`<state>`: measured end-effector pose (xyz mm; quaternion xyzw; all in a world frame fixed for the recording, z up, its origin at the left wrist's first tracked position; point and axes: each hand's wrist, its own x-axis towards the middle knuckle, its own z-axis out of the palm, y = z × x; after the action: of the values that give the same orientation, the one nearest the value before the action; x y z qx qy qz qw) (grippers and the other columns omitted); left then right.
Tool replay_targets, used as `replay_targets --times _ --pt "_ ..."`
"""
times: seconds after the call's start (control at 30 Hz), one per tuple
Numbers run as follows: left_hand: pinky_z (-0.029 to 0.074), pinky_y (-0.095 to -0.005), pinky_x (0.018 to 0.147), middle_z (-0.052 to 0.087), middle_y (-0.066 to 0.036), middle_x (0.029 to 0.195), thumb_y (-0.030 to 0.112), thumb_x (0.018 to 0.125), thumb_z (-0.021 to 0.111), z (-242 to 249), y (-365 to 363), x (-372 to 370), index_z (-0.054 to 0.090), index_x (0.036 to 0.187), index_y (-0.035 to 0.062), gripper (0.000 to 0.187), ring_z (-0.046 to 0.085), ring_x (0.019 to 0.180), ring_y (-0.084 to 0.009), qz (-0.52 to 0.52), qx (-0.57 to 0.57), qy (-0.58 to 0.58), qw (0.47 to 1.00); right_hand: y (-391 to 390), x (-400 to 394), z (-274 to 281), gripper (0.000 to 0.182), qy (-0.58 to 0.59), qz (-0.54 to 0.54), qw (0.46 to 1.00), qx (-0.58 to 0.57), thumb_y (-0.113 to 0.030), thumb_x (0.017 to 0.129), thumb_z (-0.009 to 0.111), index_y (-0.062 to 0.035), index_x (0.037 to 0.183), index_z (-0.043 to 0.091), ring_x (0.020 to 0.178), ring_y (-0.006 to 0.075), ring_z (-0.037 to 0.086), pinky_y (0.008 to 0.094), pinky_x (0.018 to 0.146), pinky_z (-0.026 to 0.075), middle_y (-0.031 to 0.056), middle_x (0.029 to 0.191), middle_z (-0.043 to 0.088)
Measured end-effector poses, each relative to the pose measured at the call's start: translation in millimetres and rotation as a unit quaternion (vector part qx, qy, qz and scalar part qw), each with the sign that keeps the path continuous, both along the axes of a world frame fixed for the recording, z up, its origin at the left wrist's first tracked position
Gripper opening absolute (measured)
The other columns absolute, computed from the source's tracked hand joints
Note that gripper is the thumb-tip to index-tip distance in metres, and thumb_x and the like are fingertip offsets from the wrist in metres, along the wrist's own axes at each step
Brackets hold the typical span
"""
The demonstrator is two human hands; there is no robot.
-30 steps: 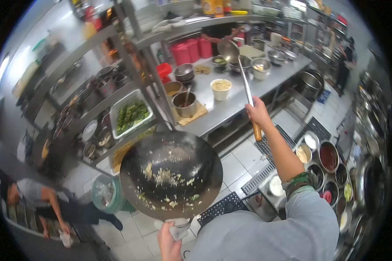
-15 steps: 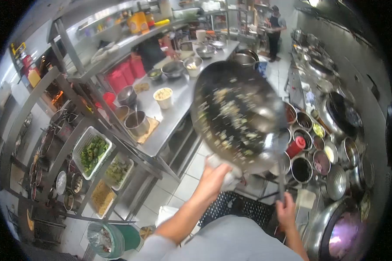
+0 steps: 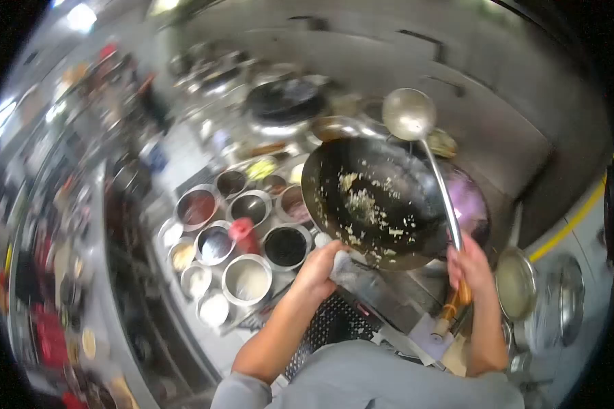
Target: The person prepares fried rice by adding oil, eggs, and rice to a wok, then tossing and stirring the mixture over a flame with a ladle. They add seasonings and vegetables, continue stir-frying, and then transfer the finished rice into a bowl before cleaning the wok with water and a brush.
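Gripping wok (image 3: 406,177) through cloth (image 3: 355,270) with left hand (image 3: 320,269), ladle (image 3: 411,114) with right hand (image 3: 471,266); avoid steep tilt, against spilling chopped food (image 3: 361,204).

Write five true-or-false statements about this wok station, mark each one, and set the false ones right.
1. The left hand has its grip on a pale cloth at the edge of the wok. True.
2. The right hand holds a spatula. False: it holds a ladle.
3. The wok is empty. False: small bits of chopped food are scattered in it.
4. A red bottle is among the containers to the wok's left. True.
5. The ladle's bowl points toward the person's torso. False: it points away.
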<state>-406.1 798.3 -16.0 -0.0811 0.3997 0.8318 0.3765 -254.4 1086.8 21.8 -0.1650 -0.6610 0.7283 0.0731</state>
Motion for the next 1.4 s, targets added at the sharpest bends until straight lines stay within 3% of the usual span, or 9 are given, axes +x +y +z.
replay_targets --times 0.2,0.3,0.4,0.5,0.6,0.7,0.97,1.1,1.4 --pt "0.058 -0.0422 0.064 0.066 -0.011 0.091 0.023 0.096 0.054 -33 9 8 0.058 0.103 0.0061 0.019 0.066 0.079 -0.0258 -0.155 -0.032 -0.069 0.985 5 -161 40 0.013 -0.111 -0.067 0.969 0.211 -0.007 0.088 0.055 -0.0051 0.101 0.05 0.048 0.0108 0.048 0.0304 0.039 0.041 0.0013 0.067 0.051" --pt "0.057 -0.0401 0.063 0.065 -0.011 0.088 0.024 0.096 0.053 -50 3 37 0.059 0.1 0.0069 0.019 0.066 0.073 -0.0248 -0.185 -0.04 -0.055 0.98 46 -262 -35 0.043 -0.097 -0.081 0.928 0.35 -0.007 0.077 0.057 0.0096 0.117 0.053 0.063 0.0229 0.063 0.0391 0.053 0.049 0.0142 0.077 0.063" --pt "0.054 -0.037 0.058 0.065 -0.01 0.085 0.027 0.095 0.056 -88 2 42 0.06 0.1 0.0067 0.021 0.064 0.068 -0.0238 -0.223 -0.007 -0.058 0.973 15 -318 -67 0.025 -0.144 -0.111 0.889 0.421 -0.006 0.074 0.06 0.0112 0.091 0.068 0.074 0.0287 0.072 0.0412 0.067 0.056 0.0245 0.081 0.07" --pt "0.052 -0.033 0.058 0.066 -0.008 0.084 0.042 0.093 0.061 -72 20 37 0.061 0.104 0.0057 0.038 0.065 0.069 -0.0215 -0.245 -0.062 -0.042 0.967 42 -359 -88 0.007 -0.098 -0.057 0.994 0.001 -0.006 0.08 0.06 0.0006 0.08 0.06 0.056 0.0193 0.062 0.0349 0.052 0.052 0.0096 0.063 0.059" --pt "0.056 -0.0394 0.069 0.065 -0.011 0.098 0.046 0.096 0.06 -61 20 22 0.053 0.118 0.0056 0.046 0.066 0.084 -0.0233 -0.313 -0.057 -0.049 0.947 36 -339 -59 0.009 0.074 0.011 0.863 -0.5 -0.004 0.086 0.059 -0.004 0.084 0.05 0.054 0.012 0.056 0.0238 0.046 0.046 0.0037 0.068 0.052" --pt "0.055 -0.04 0.081 0.063 -0.016 0.113 0.049 0.09 0.068 -100 -9 6 0.046 0.128 0.0018 0.065 0.064 0.099 -0.0258 -0.291 -0.167 0.049 0.941 30 -305 -34 0.013 0.138 0.025 0.811 -0.568 -0.003 0.09 0.058 -0.0026 0.091 0.045 0.058 0.0087 0.057 0.0187 0.045 0.045 0.0037 0.079 0.053" --pt "0.051 -0.0341 0.085 0.061 -0.017 0.12 0.029 0.08 0.082 -209 -94 -46 0.05 0.129 -0.0022 0.067 0.06 0.104 -0.0217 -0.27 -0.265 0.232 0.896 -10 -120 24 0.009 0.081 -0.038 0.926 -0.368 -0.01 0.093 0.055 -0.003 0.093 0.049 0.056 0.0052 0.052 0.0202 0.041 0.04 0.0008 0.074 0.054" --pt "0.049 -0.0449 0.091 0.064 -0.028 0.114 0.042 0.073 0.082 -269 -103 -48 0.06 0.12 -0.003 0.069 0.062 0.106 -0.0405 -0.254 -0.429 0.401 0.768 -15 -44 31 0.02 -0.037 -0.193 0.973 -0.123 -0.008 0.09 0.058 -0.002 0.108 0.052 0.051 0.0073 0.049 0.0249 0.04 0.04 0.0023 0.078 0.056" --pt "0.045 -0.0459 0.098 0.056 -0.032 0.124 0.049 0.068 0.084 -232 -103 -33 0.042 0.137 -0.0091 0.099 0.055 0.117 -0.0444 -0.225 -0.466 0.436 0.737 -25 -10 45 0.063 -0.187 -0.182 0.851 0.457 -0.006 0.086 0.059 0.0043 0.144 0.037 0.052 0.0139 0.052 0.0309 0.05 0.046 0.0084 0.082 0.059"
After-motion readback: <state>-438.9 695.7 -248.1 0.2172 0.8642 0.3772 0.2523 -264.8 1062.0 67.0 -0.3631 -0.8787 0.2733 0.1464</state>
